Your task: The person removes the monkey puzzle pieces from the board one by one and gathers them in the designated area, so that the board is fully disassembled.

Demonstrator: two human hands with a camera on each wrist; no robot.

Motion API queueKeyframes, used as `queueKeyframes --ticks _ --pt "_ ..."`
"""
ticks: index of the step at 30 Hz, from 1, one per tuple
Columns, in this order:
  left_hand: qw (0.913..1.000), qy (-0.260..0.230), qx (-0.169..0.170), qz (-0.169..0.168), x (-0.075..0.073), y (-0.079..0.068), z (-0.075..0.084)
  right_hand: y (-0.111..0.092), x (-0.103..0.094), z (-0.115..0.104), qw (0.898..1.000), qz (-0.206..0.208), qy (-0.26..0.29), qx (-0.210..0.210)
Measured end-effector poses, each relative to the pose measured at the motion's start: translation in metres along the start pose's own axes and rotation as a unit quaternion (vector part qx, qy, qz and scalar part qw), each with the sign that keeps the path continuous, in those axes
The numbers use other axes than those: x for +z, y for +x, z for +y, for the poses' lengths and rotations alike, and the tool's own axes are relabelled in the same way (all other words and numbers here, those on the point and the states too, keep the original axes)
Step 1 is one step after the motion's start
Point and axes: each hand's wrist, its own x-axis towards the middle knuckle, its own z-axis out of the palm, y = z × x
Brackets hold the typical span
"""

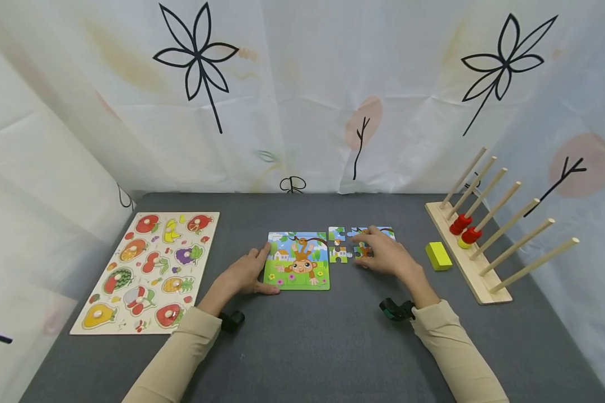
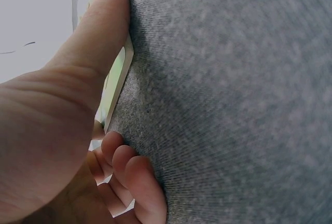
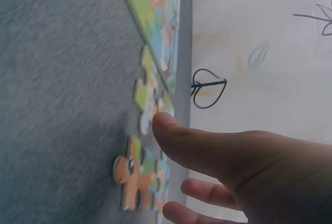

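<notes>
A monkey picture puzzle board (image 1: pixel 297 263) lies flat on the dark table. My left hand (image 1: pixel 244 274) rests at its left side, thumb near the lower left corner and fingers by the left edge. In the left wrist view the thumb (image 2: pixel 98 27) lies against the board's edge (image 2: pixel 122 76), other fingers bent on the cloth. My right hand (image 1: pixel 383 254) is over loose jigsaw pieces (image 1: pixel 338 254) right of the board and partly hides them. The right wrist view shows the thumb (image 3: pixel 192 141) apart from the fingers, above pieces with a brown animal (image 3: pixel 137 177).
At the left lies a fruit peg board (image 1: pixel 148 268). To the right are a yellow block (image 1: pixel 438 256) and a wooden peg rack (image 1: pixel 464 252) with tall slanting rods and red and yellow beads. A patterned curtain (image 1: pixel 292 101) hangs behind the table.
</notes>
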Motion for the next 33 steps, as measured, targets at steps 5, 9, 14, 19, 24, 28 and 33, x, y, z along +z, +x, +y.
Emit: queueKeyframes --ticks 5,9,14,19,24,28,33 --pt "1.0 0.003 -0.008 0.001 0.0 0.001 -0.001 0.004 -0.002 -0.008 1.0 0.006 0.002 -0.017" --pt "0.9999 0.006 -0.01 0.004 0.0 0.001 0.0 0.008 -0.002 -0.013 1.0 0.008 0.006 -0.025" --pt "0.9999 0.009 -0.007 0.006 0.001 0.003 -0.001 0.012 -0.002 -0.023 0.999 0.008 0.006 -0.038" --pt "0.9999 0.008 -0.003 0.007 0.002 0.002 -0.002 0.016 0.001 -0.033 0.999 0.0 0.017 -0.04" --pt "0.9999 0.01 0.001 0.008 0.003 0.003 -0.003 0.021 0.005 -0.042 0.999 -0.003 0.02 -0.045" --pt "0.9999 0.008 0.002 0.008 0.003 0.003 -0.003 0.025 0.006 -0.049 0.998 -0.006 0.019 -0.053" --pt "0.9999 0.008 0.003 0.008 0.003 0.003 -0.003 0.029 0.009 -0.056 0.998 -0.009 0.016 -0.063"
